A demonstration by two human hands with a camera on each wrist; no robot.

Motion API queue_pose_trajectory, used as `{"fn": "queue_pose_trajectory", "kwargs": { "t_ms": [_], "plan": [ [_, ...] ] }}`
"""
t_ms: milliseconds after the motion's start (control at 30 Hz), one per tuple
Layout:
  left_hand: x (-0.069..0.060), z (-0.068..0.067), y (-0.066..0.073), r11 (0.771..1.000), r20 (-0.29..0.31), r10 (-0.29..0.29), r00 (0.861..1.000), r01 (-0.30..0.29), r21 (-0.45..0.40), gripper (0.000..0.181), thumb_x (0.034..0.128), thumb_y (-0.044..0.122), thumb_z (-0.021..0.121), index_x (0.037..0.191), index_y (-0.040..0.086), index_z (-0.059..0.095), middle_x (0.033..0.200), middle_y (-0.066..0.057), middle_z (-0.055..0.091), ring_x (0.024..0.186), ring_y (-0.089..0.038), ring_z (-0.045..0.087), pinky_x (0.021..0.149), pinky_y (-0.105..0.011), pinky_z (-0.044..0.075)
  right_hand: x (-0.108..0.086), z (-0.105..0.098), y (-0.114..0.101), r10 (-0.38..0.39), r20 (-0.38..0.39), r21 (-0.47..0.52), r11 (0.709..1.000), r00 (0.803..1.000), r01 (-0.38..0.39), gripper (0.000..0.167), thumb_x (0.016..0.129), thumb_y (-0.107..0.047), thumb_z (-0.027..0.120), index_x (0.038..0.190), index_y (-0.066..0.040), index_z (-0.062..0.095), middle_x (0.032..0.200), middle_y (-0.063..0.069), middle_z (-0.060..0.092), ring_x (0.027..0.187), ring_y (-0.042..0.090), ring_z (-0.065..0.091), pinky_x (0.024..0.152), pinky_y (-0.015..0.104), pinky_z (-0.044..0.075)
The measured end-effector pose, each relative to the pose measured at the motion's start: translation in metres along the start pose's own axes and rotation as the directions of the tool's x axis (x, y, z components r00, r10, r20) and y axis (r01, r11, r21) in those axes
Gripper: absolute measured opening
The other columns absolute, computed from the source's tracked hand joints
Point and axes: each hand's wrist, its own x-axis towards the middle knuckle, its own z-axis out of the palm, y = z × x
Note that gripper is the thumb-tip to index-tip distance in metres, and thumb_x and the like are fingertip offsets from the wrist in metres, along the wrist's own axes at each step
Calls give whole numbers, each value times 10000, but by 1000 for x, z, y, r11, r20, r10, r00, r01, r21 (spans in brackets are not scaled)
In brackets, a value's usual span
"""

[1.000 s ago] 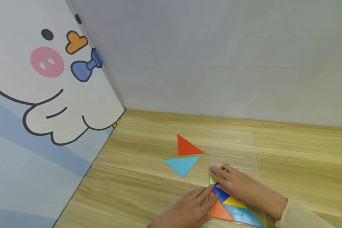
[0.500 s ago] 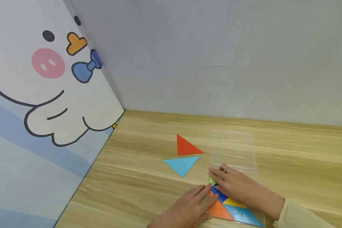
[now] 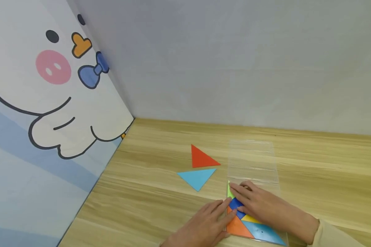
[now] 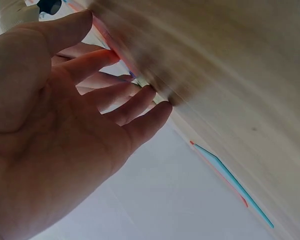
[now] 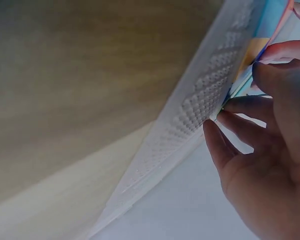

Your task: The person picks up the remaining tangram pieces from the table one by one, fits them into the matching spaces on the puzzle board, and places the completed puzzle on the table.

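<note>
Head view: clear hinged case, opened flat on the wood-grain bench (image 3: 160, 147), lid (image 3: 251, 159) lying away from the person, textured tray (image 5: 205, 95) nearer. Contained in the tray, packed edge to edge: light green piece (image 3: 230, 192), dark blue piece (image 3: 236, 206), orange triangle (image 3: 237, 227), yellow piece (image 3: 251, 219) partly covered, sky-blue piece (image 3: 262, 232); any further piece under the right hand cannot be told. Left hand (image 3: 204, 223): fingers extended and loosely spread, nothing enclosed, tips rested along the tray's left edge, presumably so that case and pieces are kept from sliding. Right hand (image 3: 262, 206): fingers lightly bent, thumb set apart from them, tips touching the green and dark blue pieces, no grip evident; seemingly so placed that alignment can be adjusted by fingertip. Held outside the case, both flat: red triangle (image 3: 202, 158), light blue triangle (image 3: 198, 178), listed just beside each other, left of the lid, perhaps set within reach of the left hand. Margins: passage between triangles and case narrow; bench surface exposed right of the lid; far edge bounded by the pale backdrop (image 3: 250, 68), left edge by the printed panel (image 3: 80, 113).
</note>
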Motion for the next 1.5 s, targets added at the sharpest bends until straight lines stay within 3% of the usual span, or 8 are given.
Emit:
{"fn": "queue_pose_trajectory", "kwargs": {
  "t_ms": [333, 533, 667, 800, 900, 1000, 1333, 1500],
  "plan": [
    [3, 0, -1, 998, 39, -19, 999, 21, -53, 552, 1069, 396, 542, 1541, 119, 480, 1591, -97, 429, 1392, -234, 488, 1130, -323, 413, -4, 4, 2, -16, -8, -28, 999, 1000, 15, 536, 1115, -383, 418, 1405, 35, 585, 1483, 155, 545, 1178, 252, 528, 954, 355, 523],
    [4, 2, -1, 999, 35, -28, 999, 29, -30, 550, 1054, 404, 569, 1528, 131, 504, 1578, -88, 449, 1373, -237, 509, 1117, -317, 427, -3, 7, 7, -28, -16, -20, 999, 999, 28, 528, 1110, -377, 442, 1405, 36, 589, 1491, 150, 541, 1172, 239, 533, 949, 352, 521],
    [5, 5, 0, 1000, 26, -30, 999, 30, 5, 548, 1044, 421, 582, 1511, 140, 529, 1546, -82, 483, 1363, -230, 517, 1110, -310, 432, -1, 10, 12, -35, -48, 32, 999, 998, 36, 494, 1100, -342, 488, 1406, 32, 592, 1485, 152, 550, 1137, 222, 545, 913, 342, 534],
    [6, 8, 2, 999, 11, -51, 999, 51, 8, 541, 1019, 433, 624, 1483, 163, 555, 1505, -107, 514, 1334, -211, 532, 1096, -300, 441, -1, 9, 22, -28, -34, 161, 986, 999, 33, 414, 1051, -139, 575, 1426, 36, 564, 1484, 152, 547, 1130, 227, 543, 881, 342, 556],
    [7, 10, 3, 998, -3, -55, 998, 55, 5, 526, 1009, 430, 644, 1463, 178, 567, 1507, -132, 514, 1327, -205, 538, 1094, -296, 442, -3, 5, 28, 1, -1, 265, 964, 1000, 0, 501, 950, 33, 618, 1445, 41, 536, 1487, 137, 540, 1146, 229, 536, 873, 356, 568],
    [8, 11, 3, 999, -8, -52, 999, 52, 12, 513, 1012, 428, 641, 1456, 182, 568, 1518, -143, 507, 1328, -207, 539, 1090, -300, 446, -4, 4, 32, 28, 39, 311, 949, 999, -39, 569, 904, 80, 623, 1462, 27, 526, 1497, 124, 531, 1162, 231, 535, 881, 373, 570],
    [10, 15, 3, 997, 43, -68, 997, 66, 38, 511, 1042, 442, 581, 1484, 190, 531, 1551, -97, 478, 1352, -207, 518, 1081, -315, 453, -6, 11, 25, 24, 144, 181, 982, 989, -50, 705, 827, 131, 703, 1490, 16, 496, 1572, 131, 445, 1239, 290, 522, 957, 433, 551],
    [11, 17, 4, 993, 37, -61, 997, 57, 100, 516, 1040, 463, 573, 1476, 188, 543, 1535, -67, 493, 1345, -206, 526, 1069, -306, 459, -15, 13, 21, 9, 149, 177, 984, 989, -36, 632, 879, 114, 650, 1484, 24, 492, 1560, 136, 449, 1328, 335, 482, 981, 445, 545]
  ]
}}
